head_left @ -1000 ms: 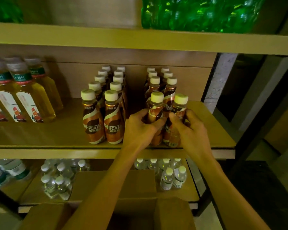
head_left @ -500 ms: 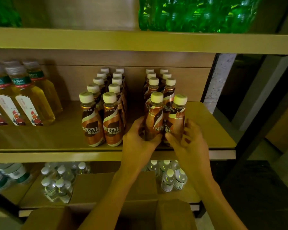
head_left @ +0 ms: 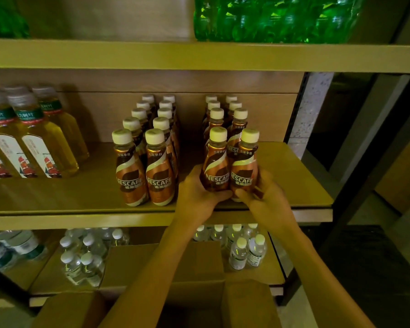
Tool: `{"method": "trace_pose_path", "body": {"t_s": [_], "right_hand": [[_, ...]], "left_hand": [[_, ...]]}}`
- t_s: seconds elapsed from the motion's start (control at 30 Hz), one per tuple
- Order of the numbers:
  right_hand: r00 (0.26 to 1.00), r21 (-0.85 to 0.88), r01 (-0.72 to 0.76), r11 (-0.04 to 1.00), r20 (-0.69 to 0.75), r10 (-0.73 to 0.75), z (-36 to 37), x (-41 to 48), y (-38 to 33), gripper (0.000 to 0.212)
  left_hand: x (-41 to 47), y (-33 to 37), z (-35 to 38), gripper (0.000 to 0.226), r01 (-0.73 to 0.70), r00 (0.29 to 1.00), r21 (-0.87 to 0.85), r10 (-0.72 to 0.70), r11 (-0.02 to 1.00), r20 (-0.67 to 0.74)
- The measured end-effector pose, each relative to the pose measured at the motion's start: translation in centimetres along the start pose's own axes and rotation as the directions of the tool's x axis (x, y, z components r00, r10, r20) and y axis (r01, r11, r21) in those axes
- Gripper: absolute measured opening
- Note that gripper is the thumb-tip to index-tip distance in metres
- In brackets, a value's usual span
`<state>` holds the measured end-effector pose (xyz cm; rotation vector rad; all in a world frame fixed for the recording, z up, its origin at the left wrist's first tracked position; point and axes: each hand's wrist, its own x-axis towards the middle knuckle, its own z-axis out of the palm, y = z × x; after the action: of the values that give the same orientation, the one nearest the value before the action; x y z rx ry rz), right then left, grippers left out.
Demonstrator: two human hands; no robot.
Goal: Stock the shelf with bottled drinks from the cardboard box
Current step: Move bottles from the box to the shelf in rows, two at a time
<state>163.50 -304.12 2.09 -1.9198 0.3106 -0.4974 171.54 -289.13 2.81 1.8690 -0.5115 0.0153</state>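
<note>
At nine o'clock on the middle shelf (head_left: 57, 218) stand yellow drink bottles (head_left: 40, 147). Nearer the centre, a finished coffee block (head_left: 149, 166), two bottles wide, reaches the front edge. At three o'clock from it, the left hand (head_left: 199, 197) curls fingers and thumb round the lower body of the left bottle (head_left: 217, 162). The right hand (head_left: 266, 200) grips the right bottle (head_left: 244, 164) the same way. Both bottles are upright, touching side by side, labels outward, heading a second double row (head_left: 225, 114). Their bases are hidden behind the hands, so whether they sit on the board cannot be told. This looks like the placing step for this pair. The next move probably calls for seating them squarely against the pair at twelve o'clock, letting go without tipping either, then reaching to the cardboard box (head_left: 166, 266) at six o'clock, whose contents are out of sight.
</note>
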Motion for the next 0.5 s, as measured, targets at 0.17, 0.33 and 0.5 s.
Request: {"method": "trace_pose_path", "body": {"t_s": [0.17, 0.33, 0.5], "right_hand": [[0.992, 0.041, -0.006, 0.999, 0.13, 0.0, -1.4, 1.1, 0.2, 0.066], [0.994, 0.038, -0.012, 0.999, 0.111, 0.007, -1.0, 0.4, 0.5, 0.073], [0.987, -0.119, 0.049, 0.992, -0.144, -0.066, 1.5, -0.5, 1.1, 0.068]], "left_hand": [[0.6, -0.2, -0.3, 0.068, 0.06, 0.996, -0.017, -0.059, 0.998, 0.068], [-0.3, 0.0, -0.1, 0.079, 0.018, 1.0, 0.007, -0.018, 1.0, 0.008], [-1.3, 0.0, 0.8, 0.067, -0.009, 0.991, 0.109, 0.023, 0.994, -0.135]]}}
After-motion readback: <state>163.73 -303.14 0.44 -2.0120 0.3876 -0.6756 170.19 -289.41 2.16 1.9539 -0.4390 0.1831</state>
